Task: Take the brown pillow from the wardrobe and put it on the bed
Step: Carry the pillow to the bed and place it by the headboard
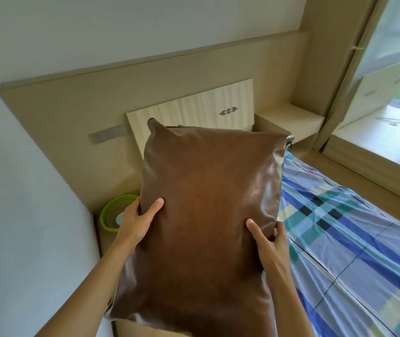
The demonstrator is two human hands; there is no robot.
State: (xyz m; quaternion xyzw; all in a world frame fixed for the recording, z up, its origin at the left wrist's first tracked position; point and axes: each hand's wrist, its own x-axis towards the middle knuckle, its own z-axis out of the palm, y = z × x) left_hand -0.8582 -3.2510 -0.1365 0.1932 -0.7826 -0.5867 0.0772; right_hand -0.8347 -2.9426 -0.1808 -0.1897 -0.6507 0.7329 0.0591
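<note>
The brown pillow [206, 203] is large, glossy and leather-like, and it fills the middle of the view, held up in the air in front of me. My left hand [137, 221] grips its left edge, thumb on the front face. My right hand [270, 242] grips its right edge the same way. The bed [354, 234], covered by a blue, teal and cream plaid sheet, stretches away to the right, partly hidden behind the pillow. Its pale wooden headboard [194, 110] shows just above the pillow's top corner. No wardrobe is in view.
A green round bin [111, 210] sits on the floor in the left corner by the white wall. A beige wall panel [72, 113] runs behind the headboard. A bedside shelf [291, 120] and a window ledge [376, 139] lie beyond the bed at the right.
</note>
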